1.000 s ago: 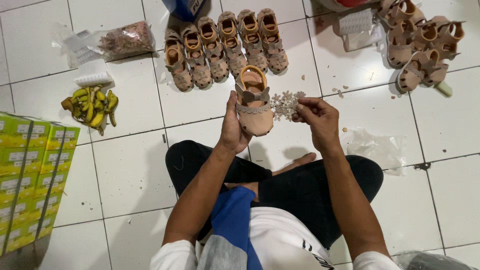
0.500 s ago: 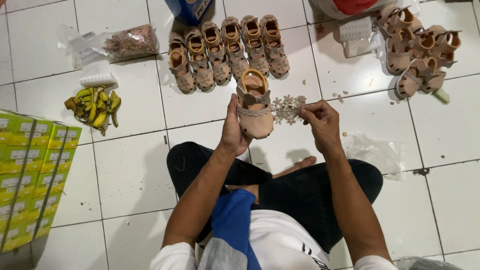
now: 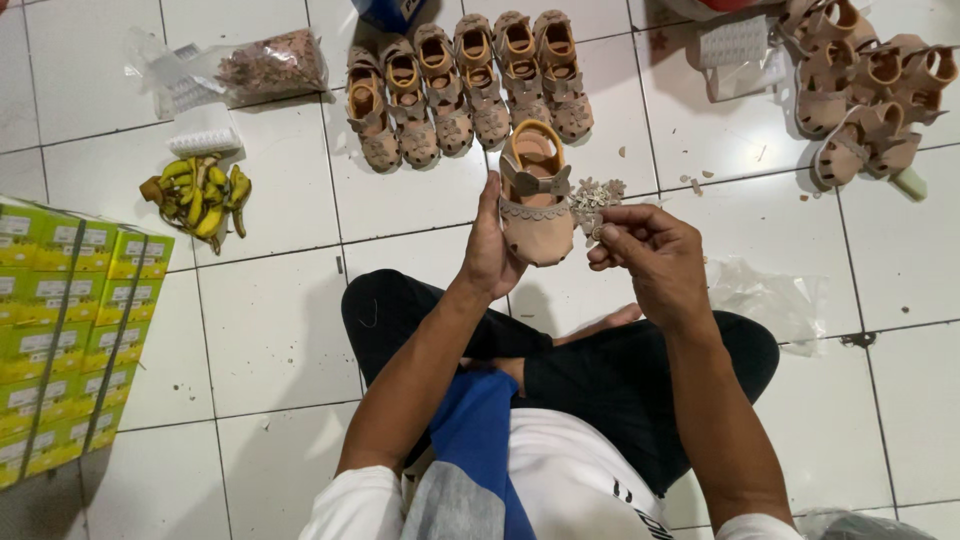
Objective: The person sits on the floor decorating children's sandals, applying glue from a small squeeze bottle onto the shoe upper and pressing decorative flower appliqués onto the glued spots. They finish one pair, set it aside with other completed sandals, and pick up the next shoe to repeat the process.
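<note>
small beige shoe [image 3: 535, 205] being held upright in left hand [image 3: 488, 250], fingers clamped on its side; right hand [image 3: 645, 255] pinching a glittery flower trim [image 3: 592, 198] just beside it, not yet attached. finished shoes [image 3: 465, 85] lying in a row beyond, more piled [image 3: 865, 95] at right.

The left hand [image 3: 488, 250] holds a small beige shoe [image 3: 535, 195] upright. The right hand [image 3: 650, 255] pinches a sparkly ornament [image 3: 592, 197] just beside it. A row of shoes [image 3: 465, 85] lies on the floor [image 3: 300, 300], bananas [image 3: 200, 192] to the left.
</note>
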Demonstrator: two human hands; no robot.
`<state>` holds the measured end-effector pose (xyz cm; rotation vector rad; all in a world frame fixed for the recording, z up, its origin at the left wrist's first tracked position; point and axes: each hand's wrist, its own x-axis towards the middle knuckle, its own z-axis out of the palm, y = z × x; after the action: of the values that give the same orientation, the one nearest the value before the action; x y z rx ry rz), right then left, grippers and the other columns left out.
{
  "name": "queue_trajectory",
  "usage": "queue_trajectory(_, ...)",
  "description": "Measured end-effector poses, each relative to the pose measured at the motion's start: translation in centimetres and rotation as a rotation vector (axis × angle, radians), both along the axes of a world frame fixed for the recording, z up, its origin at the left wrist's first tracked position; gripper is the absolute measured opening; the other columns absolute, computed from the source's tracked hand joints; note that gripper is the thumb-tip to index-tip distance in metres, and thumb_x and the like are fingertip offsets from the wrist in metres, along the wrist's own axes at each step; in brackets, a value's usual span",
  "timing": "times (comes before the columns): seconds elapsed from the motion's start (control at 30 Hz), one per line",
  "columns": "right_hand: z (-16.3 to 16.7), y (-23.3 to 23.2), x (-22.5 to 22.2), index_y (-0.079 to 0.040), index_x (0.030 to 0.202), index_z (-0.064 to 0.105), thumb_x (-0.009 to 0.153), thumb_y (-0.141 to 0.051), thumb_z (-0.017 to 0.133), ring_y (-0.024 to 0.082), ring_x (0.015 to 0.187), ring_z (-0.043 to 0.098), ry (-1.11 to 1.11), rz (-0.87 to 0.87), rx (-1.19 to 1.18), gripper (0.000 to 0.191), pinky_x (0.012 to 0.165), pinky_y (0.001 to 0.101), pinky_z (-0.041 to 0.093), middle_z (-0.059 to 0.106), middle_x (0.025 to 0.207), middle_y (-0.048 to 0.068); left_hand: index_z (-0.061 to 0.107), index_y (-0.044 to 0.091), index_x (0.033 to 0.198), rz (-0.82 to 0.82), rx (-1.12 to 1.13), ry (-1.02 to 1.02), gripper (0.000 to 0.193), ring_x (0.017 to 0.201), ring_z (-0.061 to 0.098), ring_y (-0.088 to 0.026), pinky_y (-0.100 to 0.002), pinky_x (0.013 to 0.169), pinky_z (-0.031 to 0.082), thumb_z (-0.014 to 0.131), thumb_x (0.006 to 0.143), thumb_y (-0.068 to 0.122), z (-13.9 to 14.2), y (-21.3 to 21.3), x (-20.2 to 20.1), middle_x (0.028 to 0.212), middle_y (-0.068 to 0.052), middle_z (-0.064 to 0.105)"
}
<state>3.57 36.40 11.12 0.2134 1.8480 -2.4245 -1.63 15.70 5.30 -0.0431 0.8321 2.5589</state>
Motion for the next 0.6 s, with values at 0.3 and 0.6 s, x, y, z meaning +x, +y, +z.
queue_trajectory(0.3, 2.7, -0.7, 1.9, 0.007, 0.125, 0.066, 0.092, 0.004, 0.073, 0.018, 0.086, 0.074, 0.063, 0.046, 0.057, 0.034, 0.08, 0.0323, 0.065, 0.073, 0.096, 0.012, 0.039, 0.007, 0.153, 0.022, 0.032, 0.012, 0.065, 0.127, 0.06, -0.022, -0.04, 0.106, 0.055, 0.037, 0.11, 0.056, 0.7, 0.3, 0.0, 0.142, -0.011, 0.057)
queue_trajectory(0.6, 3.4, -0.6, 2.8, 0.005, 0.112, 0.073, 0.098, 0.0, 0.071, 0.017, 0.084, 0.072, 0.097, 0.123, 0.16, 0.014, 0.077, 0.03, 0.063, 0.073, 0.096, 0.011, 0.035, 0.006, 0.159, 0.023, 0.09, 0.033, 0.064, 0.13, 0.059, -0.022, -0.039, 0.11, 0.054, 0.035, 0.114, 0.052, 0.2, 0.6, -0.1, 0.147, -0.012, 0.056)
